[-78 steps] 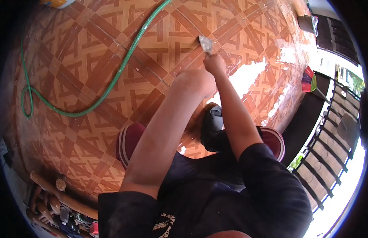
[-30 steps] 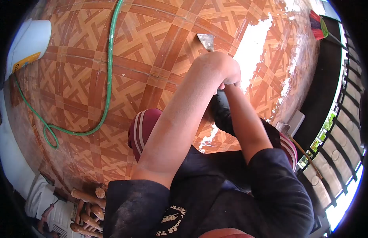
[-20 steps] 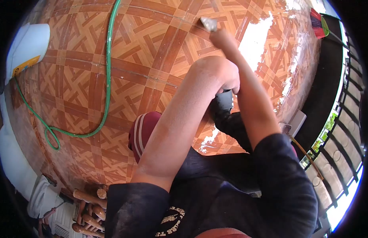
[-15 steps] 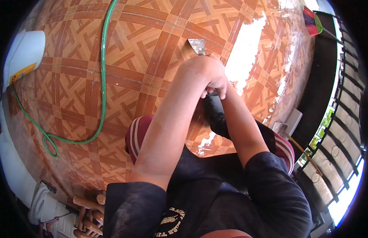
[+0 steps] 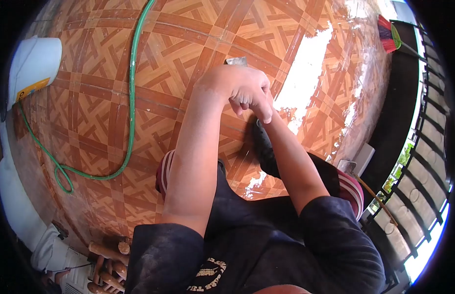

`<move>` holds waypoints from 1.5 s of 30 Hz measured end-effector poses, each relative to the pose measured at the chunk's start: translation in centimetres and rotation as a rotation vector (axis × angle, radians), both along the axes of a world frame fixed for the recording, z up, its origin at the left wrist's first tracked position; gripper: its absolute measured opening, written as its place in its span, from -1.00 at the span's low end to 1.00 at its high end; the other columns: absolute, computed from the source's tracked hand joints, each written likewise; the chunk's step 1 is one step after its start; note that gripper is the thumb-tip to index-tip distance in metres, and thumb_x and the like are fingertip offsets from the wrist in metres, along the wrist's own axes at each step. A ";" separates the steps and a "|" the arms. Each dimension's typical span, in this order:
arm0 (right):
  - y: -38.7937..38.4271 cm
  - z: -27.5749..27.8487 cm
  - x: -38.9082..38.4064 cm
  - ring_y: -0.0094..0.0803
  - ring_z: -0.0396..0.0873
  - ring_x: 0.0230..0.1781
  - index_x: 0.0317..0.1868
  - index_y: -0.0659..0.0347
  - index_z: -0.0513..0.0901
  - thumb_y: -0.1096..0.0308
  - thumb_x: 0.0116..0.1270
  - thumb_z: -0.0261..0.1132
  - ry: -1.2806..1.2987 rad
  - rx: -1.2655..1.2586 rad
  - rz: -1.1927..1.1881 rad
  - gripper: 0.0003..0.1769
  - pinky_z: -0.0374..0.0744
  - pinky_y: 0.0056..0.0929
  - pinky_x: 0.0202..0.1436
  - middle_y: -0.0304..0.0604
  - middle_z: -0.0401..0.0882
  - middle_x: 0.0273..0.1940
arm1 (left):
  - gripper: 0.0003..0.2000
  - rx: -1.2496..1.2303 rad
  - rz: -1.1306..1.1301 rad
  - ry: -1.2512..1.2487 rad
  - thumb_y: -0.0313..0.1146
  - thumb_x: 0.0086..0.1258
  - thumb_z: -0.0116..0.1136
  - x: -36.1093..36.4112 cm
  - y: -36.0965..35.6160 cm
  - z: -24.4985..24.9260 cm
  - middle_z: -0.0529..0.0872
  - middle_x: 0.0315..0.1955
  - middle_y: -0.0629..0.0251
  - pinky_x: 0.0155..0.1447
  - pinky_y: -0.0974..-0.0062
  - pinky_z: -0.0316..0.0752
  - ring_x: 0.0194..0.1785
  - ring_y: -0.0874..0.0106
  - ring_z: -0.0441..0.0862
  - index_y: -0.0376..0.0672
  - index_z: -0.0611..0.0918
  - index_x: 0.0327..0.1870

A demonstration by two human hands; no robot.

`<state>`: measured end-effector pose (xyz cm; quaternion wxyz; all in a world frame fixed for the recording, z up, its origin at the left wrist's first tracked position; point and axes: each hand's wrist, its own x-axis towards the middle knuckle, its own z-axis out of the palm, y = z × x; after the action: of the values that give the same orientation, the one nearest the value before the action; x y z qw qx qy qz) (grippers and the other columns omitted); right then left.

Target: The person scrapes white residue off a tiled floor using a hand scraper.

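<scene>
Two arms reach forward and meet over the floor. The left hand (image 5: 242, 88) sits on top as a loose fist, knuckles up and fingers curled under. The right forearm (image 5: 291, 161) runs up from the dark sleeve and ends beneath that fist, so the right hand is hidden and its grip cannot be told. Just beyond the left knuckles the grey metal blade of a scraper (image 5: 236, 61) peeks out, flat and straight-edged, its edge against the floor (image 5: 90, 112). Its handle is covered by the hands.

Ahead of the hands and to their left lies open floor. A green hose (image 5: 131, 98) crosses it well to the left and ends in a loop nearer the person. Further left stands a white container (image 5: 34, 63) with a yellow label. To the right of the hands a wet patch (image 5: 306, 73) glares white. Beyond it the floor stops at a dark edge and a barred railing (image 5: 428, 147), where a broom (image 5: 386, 27) leans.

The floor is glossy tile printed as woven brown and tan wood strips. Below the hands sit striped maroon sandals (image 5: 163, 169).
</scene>
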<state>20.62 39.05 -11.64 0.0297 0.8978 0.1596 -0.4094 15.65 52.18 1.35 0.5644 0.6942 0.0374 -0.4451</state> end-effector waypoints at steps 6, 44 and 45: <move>4.4 -2.8 9.0 -0.07 0.62 0.02 -0.08 0.24 0.66 0.16 0.15 0.25 -0.199 0.172 -0.150 -0.60 0.58 -0.18 0.05 0.09 0.65 -0.05 | -0.58 0.084 -0.040 0.053 -0.10 0.00 0.39 -0.1 -0.8 0.2 0.54 -0.59 0.27 -0.51 0.52 0.49 -0.57 0.48 0.52 -0.25 0.49 -0.37; -11.2 3.1 4.8 0.00 0.66 -0.27 -0.08 0.12 0.61 0.28 0.33 0.07 0.010 0.037 0.289 -0.75 0.60 -0.07 -0.20 0.07 0.67 -0.28 | -0.60 0.139 -0.079 0.161 -0.11 0.10 0.37 4.0 -3.8 -1.2 0.55 -0.58 0.27 -0.51 0.51 0.53 -0.53 0.49 0.55 -0.27 0.48 -0.48; -13.8 3.8 4.2 0.02 0.65 -0.30 -0.01 0.08 0.59 0.25 0.37 0.03 0.003 0.036 0.311 -0.71 0.58 -0.03 -0.22 0.08 0.66 -0.32 | -0.62 0.141 -0.070 0.133 -0.13 0.11 0.38 4.0 -4.2 -1.9 0.51 -0.63 0.31 -0.53 0.50 0.51 -0.56 0.48 0.53 -0.25 0.46 -0.47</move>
<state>24.85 25.23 -7.88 0.0765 0.8621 0.3039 -0.3982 19.66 47.94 -0.57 0.4945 0.7019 0.0815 -0.5061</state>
